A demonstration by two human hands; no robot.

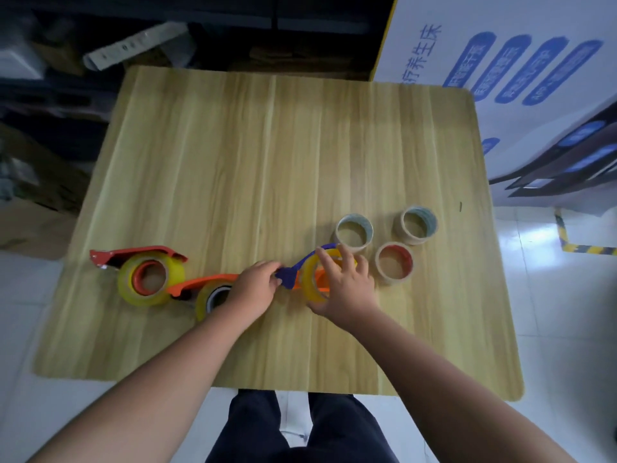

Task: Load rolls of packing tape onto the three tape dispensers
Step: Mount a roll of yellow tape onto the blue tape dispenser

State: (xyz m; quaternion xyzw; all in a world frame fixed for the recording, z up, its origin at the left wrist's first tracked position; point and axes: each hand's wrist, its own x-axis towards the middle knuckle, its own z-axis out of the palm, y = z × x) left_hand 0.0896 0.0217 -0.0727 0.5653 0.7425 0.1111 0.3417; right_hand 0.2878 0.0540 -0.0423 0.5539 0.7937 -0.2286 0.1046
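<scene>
Head view, looking down on a wooden table [267, 145]. Loading the third dispenser, judging by the layout: gripping the handle end of the purple dispenser [286, 275] with the left hand [255, 285], curling the fingers of the right hand [347, 287] round the yellow tape roll [312, 282], near the table's front middle. Showing two orange dispensers [133, 253], loaded, at left. Next, probably needing to press the roll fully home. Showing three near-empty rolls [394, 279] crowding just right; showing open room across the far half.
</scene>
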